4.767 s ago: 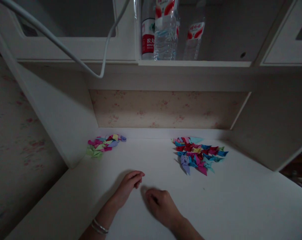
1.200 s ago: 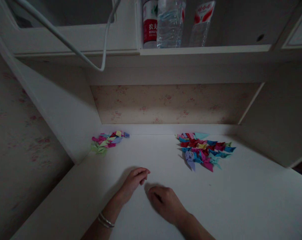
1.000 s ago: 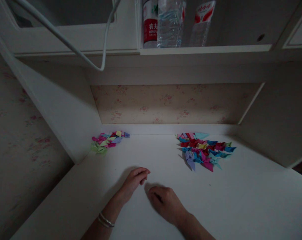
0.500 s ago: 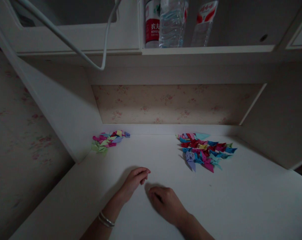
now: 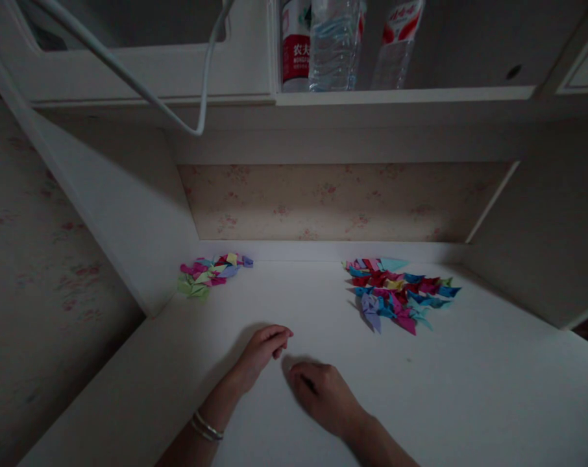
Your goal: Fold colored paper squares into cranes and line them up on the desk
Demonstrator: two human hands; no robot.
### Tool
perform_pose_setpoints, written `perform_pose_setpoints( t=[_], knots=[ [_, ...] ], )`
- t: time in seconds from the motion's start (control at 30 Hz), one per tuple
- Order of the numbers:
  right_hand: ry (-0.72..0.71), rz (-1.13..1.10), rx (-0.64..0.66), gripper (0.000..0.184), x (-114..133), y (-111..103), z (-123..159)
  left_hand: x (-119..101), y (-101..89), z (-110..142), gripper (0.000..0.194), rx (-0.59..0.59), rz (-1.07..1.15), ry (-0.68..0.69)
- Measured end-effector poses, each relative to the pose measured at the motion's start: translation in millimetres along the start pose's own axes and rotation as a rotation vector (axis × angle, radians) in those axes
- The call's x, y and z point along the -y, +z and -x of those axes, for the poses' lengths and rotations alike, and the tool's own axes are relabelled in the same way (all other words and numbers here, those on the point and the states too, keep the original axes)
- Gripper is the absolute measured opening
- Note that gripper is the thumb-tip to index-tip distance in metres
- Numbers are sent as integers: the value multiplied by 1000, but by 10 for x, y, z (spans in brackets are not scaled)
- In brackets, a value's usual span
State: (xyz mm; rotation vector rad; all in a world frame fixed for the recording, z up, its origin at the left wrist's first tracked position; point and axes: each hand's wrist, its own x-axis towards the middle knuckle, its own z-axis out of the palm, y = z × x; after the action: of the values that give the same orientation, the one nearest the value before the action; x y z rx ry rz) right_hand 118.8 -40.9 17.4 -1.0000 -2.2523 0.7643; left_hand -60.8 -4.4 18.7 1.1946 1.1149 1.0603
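One o'clock from your right hand (image 5: pixel 323 392), in the head view, the larger folded-paper cluster (image 5: pixel 395 297) lies on the white surface (image 5: pixel 479 389). Near eleven o'clock from your left hand (image 5: pixel 262 347) lies the smaller cluster (image 5: pixel 209 275). Your left grip is loosely curled together; your right is folded into a fist. Bottles (image 5: pixel 333 52) stand at the view's twelve o'clock, on a shelf (image 5: pixel 444 95).

Dim light, soft shadows, dark corners, stretched edges
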Motion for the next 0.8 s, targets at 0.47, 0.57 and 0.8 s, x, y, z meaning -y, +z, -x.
perform_pose_setpoints(
  t=[0.47, 0.57, 0.8],
  knots=[
    [11, 13, 9, 21, -1, 1, 8, -26, 10, 11, 25, -12, -5, -4],
    [13, 14, 10, 22, 3, -2, 6, -27, 11, 13, 25, -8, -6, -12],
    [-3, 5, 4, 23, -5, 4, -6, -32, 15, 11, 26, -7, -8, 1]
  ],
)
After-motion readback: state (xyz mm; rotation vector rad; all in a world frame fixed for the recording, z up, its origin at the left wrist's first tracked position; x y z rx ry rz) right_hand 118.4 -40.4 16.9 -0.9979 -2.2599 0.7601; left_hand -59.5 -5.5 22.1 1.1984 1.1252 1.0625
